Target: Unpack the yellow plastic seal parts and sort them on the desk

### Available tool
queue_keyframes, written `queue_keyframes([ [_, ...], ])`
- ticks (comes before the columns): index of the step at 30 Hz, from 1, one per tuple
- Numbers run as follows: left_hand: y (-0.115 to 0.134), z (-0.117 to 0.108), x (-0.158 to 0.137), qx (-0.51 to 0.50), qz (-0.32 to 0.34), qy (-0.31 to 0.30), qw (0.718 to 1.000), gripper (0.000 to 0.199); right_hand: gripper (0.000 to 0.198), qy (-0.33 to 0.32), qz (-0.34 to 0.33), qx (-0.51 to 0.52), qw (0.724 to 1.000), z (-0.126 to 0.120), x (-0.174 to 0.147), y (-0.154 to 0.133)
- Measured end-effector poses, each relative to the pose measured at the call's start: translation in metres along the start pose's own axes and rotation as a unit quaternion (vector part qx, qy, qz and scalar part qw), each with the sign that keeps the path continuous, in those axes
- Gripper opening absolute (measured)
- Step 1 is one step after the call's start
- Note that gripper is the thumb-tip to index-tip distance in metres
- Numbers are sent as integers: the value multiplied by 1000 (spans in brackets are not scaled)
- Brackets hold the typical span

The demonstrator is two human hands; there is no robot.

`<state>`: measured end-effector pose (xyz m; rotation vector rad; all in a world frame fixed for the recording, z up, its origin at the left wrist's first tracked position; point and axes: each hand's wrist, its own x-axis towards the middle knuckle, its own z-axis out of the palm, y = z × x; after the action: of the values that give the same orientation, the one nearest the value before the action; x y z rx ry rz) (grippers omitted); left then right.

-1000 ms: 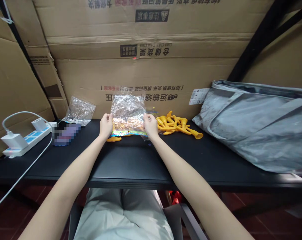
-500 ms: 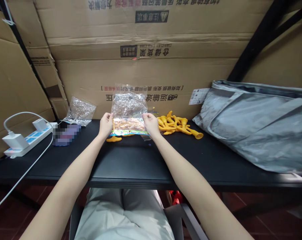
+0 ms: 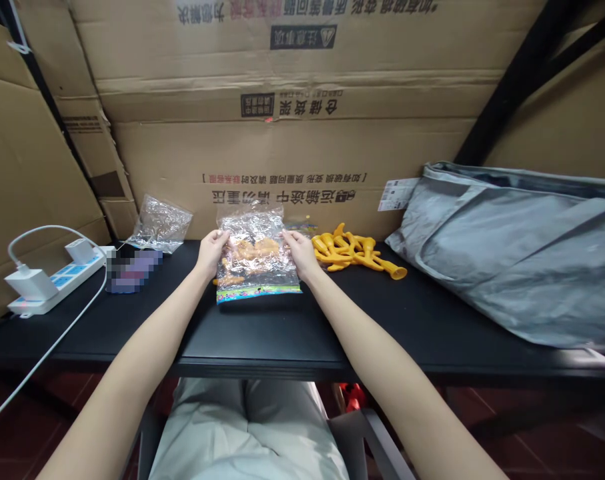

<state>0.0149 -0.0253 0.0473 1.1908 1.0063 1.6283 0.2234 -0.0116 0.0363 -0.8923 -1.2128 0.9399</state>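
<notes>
Between my hands is a clear plastic bag (image 3: 257, 267) with a colourful printed strip along its near edge. My left hand (image 3: 212, 250) pinches its left side, and my right hand (image 3: 300, 252) grips the right side. Orange-yellow shapes show through the crinkled film; whether they lie inside or behind it I cannot tell. Just right of my right hand lies a pile of yellow plastic pieces (image 3: 355, 250) with flared, horn-like ends. Some small clear packaging behind my right hand is partly hidden.
On the left are another clear plastic bag (image 3: 162, 223), a white power strip (image 3: 62, 277) with plugs and a cable, and a blurred-out flat object (image 3: 135, 270). A grey fabric bag (image 3: 512, 253) fills the right side. Cardboard (image 3: 292, 147) walls the back of the black table (image 3: 262, 340).
The clear plastic bag has tipped flatter and come lower, its printed edge now nearer to me. Both hands keep hold of its sides and have hardly shifted.
</notes>
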Motion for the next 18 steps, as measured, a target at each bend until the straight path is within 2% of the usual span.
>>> queue_keyframes([
  [6, -1, 1, 1, -29, -33, -1, 999, 26, 27, 29, -20, 27, 999, -1, 7, 5],
  [11, -1, 1, 2, -90, -52, 15, 995, 21, 27, 40, 37, 56, 997, 2, 2, -3],
  [13, -1, 1, 2, -93, -65, -1, 994, 22, 31, 29, 61, 64, 996, 2, 0, -6],
  [16, -2, 2, 1, -77, -80, -26, 993, 24, 33, 21, 58, 60, 996, 1, -2, -6],
  [18, -2, 3, 1, -72, -69, -16, 995, 27, 33, 18, 51, 56, 997, 1, -2, -5],
])
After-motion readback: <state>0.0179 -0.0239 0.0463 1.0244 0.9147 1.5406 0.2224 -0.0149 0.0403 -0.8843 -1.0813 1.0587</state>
